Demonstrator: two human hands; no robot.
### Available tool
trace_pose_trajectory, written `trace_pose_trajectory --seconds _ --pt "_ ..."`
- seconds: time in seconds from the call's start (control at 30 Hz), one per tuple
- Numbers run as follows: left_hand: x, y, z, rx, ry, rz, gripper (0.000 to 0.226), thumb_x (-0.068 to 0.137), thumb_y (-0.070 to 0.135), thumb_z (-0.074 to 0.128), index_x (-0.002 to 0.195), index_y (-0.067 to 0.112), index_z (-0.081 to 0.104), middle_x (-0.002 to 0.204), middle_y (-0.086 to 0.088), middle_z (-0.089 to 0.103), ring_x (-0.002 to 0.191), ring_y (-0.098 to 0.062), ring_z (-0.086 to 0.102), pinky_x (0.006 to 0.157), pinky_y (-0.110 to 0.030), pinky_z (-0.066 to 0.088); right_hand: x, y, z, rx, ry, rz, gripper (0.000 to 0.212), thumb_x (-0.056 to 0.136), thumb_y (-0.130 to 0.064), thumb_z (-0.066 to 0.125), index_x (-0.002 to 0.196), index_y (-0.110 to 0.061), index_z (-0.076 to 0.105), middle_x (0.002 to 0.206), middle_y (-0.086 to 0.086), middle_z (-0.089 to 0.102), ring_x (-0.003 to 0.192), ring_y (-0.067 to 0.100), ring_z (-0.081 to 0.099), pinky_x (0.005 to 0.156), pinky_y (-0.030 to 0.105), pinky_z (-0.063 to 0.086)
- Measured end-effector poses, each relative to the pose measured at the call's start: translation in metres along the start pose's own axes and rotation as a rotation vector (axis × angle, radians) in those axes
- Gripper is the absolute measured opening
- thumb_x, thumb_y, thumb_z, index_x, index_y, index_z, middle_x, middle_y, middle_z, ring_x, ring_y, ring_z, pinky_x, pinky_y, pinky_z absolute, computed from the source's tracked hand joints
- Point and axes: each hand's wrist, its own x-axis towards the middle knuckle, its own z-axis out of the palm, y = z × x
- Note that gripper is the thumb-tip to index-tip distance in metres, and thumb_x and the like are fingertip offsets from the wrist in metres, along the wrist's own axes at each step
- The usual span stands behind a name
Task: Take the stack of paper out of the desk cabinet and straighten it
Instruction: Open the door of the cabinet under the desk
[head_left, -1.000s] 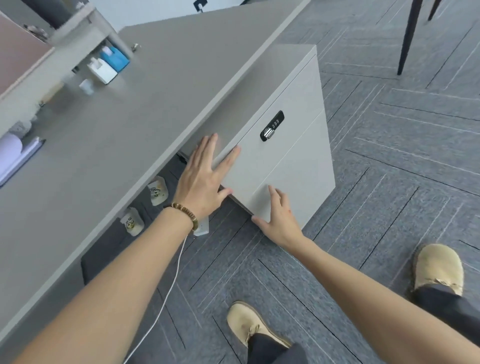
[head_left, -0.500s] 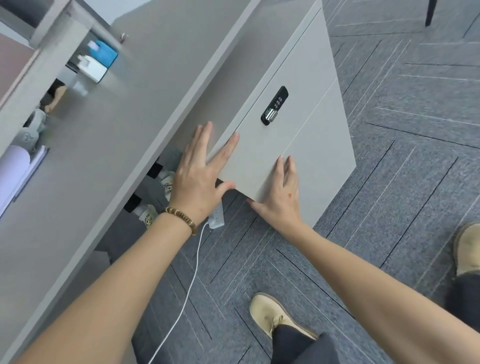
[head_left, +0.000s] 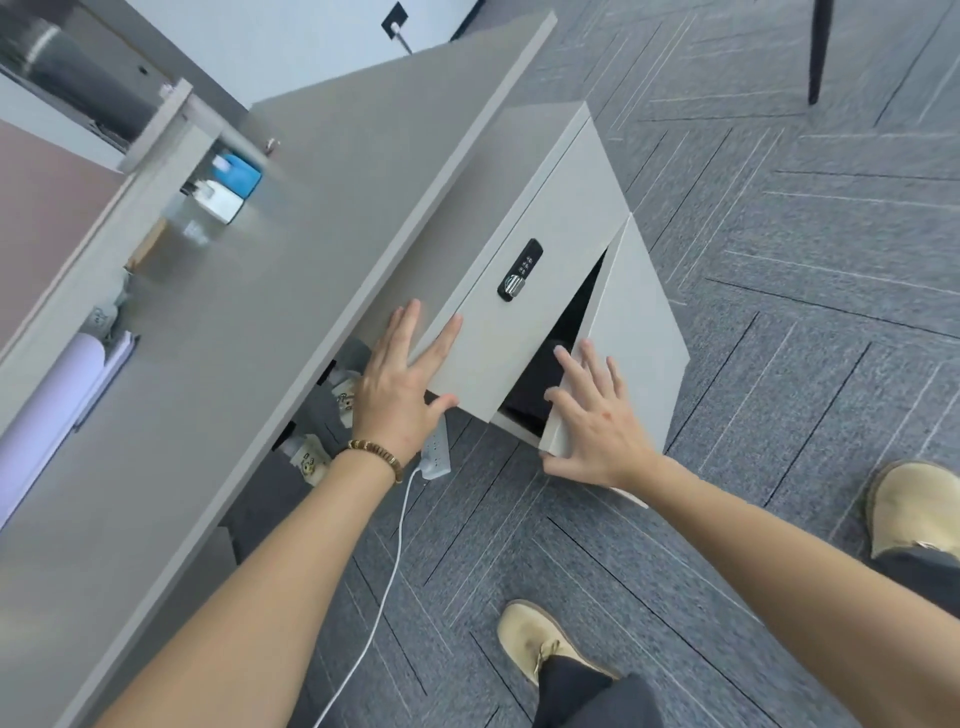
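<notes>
The light grey desk cabinet (head_left: 550, 208) stands under the desk's edge, with a black combination lock (head_left: 519, 275) on its upper panel. Its lower door (head_left: 639, 332) is swung partly outward, and the gap (head_left: 556, 358) shows only a dark inside. No stack of paper can be seen. My left hand (head_left: 400, 395) lies flat on the near corner of the upper panel, fingers spread and thumb under its lower edge. My right hand (head_left: 597, 426) grips the free edge of the lower door, fingers on its face and thumb at its bottom corner.
The grey desk top (head_left: 249, 322) fills the left, with a lilac roll (head_left: 52, 405) and a blue box (head_left: 239, 174) at its back. A white power strip (head_left: 436, 452) with its cable lies on the carpet by the cabinet. My shoes (head_left: 540, 644) (head_left: 914, 509) stand near. A black chair leg (head_left: 818, 47) is far right.
The lower door was flush and closed before; now it has swung outward with my right hand on its edge. My left hand has stayed on the upper panel.
</notes>
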Motion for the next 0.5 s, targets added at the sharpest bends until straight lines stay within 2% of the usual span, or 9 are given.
trace_pose_trajectory --seconds 0.23,0.37,0.5 --pt "-0.003 0.015 -0.014 0.036 -0.131 -0.108 0.105 0.078 0.039 0.079 0.154 0.048 0.008 0.167 0.0 -0.005 0.154 -0.022 -0.001 0.114 -0.051 0.034 -0.034 0.031 -0.054 -0.091 -0.097 -0.096 0.067 0.062 -0.062 0.061 0.111 -0.017 0.058 0.159 0.014 0.033 0.155 0.04 0.005 0.121 0.058 0.018" --pt "-0.002 0.028 -0.027 -0.031 -0.161 -0.17 0.098 0.081 0.041 0.075 0.154 0.047 0.011 0.168 0.0 -0.005 0.154 -0.02 -0.004 0.122 -0.047 0.021 -0.042 0.053 -0.092 -0.183 -0.191 -0.182 0.065 0.062 -0.066 0.06 0.104 -0.016 0.059 0.146 0.013 0.047 0.152 0.042 0.018 0.119 0.057 0.022" --pt "-0.002 0.038 -0.031 0.0 -0.173 -0.198 0.105 0.076 0.053 0.075 0.156 0.044 0.007 0.167 -0.004 -0.007 0.154 -0.023 -0.006 0.12 -0.045 0.017 -0.055 0.084 -0.136 -0.256 -0.281 -0.23 0.062 0.068 -0.07 0.055 0.106 -0.02 0.056 0.155 0.007 0.041 0.153 0.038 0.015 0.122 0.056 0.015"
